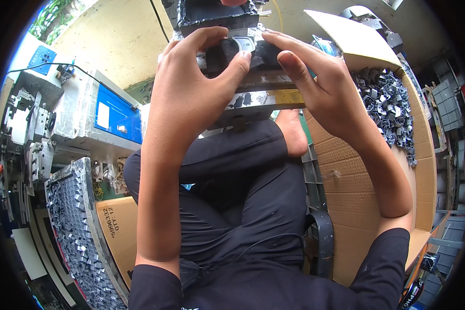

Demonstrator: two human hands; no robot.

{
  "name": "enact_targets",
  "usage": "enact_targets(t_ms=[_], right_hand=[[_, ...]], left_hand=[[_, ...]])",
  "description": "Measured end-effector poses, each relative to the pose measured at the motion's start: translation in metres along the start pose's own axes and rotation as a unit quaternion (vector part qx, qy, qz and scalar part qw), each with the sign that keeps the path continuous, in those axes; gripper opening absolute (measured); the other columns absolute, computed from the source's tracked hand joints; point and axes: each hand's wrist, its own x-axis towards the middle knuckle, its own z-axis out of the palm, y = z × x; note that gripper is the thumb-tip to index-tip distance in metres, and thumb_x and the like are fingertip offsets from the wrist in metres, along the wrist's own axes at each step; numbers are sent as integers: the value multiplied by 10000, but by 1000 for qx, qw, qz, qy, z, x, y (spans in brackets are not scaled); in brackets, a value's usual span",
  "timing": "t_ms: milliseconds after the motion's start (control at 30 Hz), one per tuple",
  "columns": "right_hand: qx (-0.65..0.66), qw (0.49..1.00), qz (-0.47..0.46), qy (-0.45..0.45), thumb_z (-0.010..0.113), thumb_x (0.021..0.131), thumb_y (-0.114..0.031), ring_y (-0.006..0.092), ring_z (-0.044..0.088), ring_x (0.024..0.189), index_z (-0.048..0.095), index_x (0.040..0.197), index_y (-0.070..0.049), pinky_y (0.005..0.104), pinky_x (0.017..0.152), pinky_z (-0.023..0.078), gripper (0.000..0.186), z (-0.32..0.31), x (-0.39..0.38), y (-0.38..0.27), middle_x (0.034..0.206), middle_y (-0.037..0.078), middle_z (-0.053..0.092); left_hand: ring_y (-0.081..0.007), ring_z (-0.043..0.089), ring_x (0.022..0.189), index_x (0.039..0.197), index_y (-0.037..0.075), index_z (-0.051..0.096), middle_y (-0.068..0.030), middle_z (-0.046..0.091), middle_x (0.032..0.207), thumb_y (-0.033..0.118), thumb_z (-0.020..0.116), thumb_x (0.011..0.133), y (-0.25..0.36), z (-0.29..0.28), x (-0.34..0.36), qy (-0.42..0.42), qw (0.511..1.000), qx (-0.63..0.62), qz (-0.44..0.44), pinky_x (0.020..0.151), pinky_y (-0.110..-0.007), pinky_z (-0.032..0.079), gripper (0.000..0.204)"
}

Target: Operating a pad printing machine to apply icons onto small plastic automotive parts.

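A small pale grey, curved part (246, 43) sits on the black block of a bench fixture (267, 56) in front of me. My left hand (201, 72) reaches over the fixture's left side. Its thumb presses the part's near edge and its index finger curls in by the far left, so the hand grips the part. My right hand (318, 70) hovers at the fixture's right side with thumb and fingers apart. Its fingertips come close to the part, and nothing shows between them.
A large cardboard box (341, 206) at right holds a heap of small dark grey parts (385, 106). At left stand a mesh crate (82, 232) of similar parts, another carton (120, 235) and a blue-panelled machine (120, 116). A black tray (217, 15) lies beyond the fixture.
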Motion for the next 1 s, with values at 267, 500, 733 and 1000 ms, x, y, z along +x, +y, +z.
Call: enact_targets(t_ms=[267, 500, 733, 1000], right_hand=[[1, 1000, 1, -1, 662, 1078, -261, 421, 717, 1206, 713, 1329, 24, 436, 1022, 559, 383, 0, 0, 0, 1293, 279, 724], [17, 1000, 13, -4, 668, 1074, -243, 417, 718, 1204, 714, 1326, 22, 430, 1018, 560, 369, 1, 0, 0, 1292, 278, 724], [13, 1000, 7, 0, 679, 1067, -234, 415, 725, 1192, 715, 1326, 17, 429, 1008, 567, 363, 1, 0, 0, 1288, 272, 728], [8, 1000, 0, 0, 671, 1071, -234, 416, 722, 1198, 709, 1340, 13, 434, 1006, 568, 367, 1, -2, 0, 1299, 265, 727]], left_hand=[[-227, 695, 1137, 1334, 34, 728, -158, 753, 1246, 339, 817, 938, -1, 2, 0, 9, 1000, -3, 13, 975, -367, 542, 508], [-222, 693, 1145, 1331, 17, 724, -150, 756, 1233, 324, 823, 940, -1, 2, 1, 8, 1000, -8, 2, 999, -368, 532, 507], [-222, 696, 1128, 1328, 9, 718, -149, 755, 1220, 326, 829, 938, -5, 4, 1, 15, 1000, -4, 20, 990, -367, 537, 515], [-230, 719, 1030, 1305, 14, 721, -149, 758, 1152, 365, 818, 944, -2, 2, -1, 23, 999, 27, 33, 906, -360, 562, 512]])
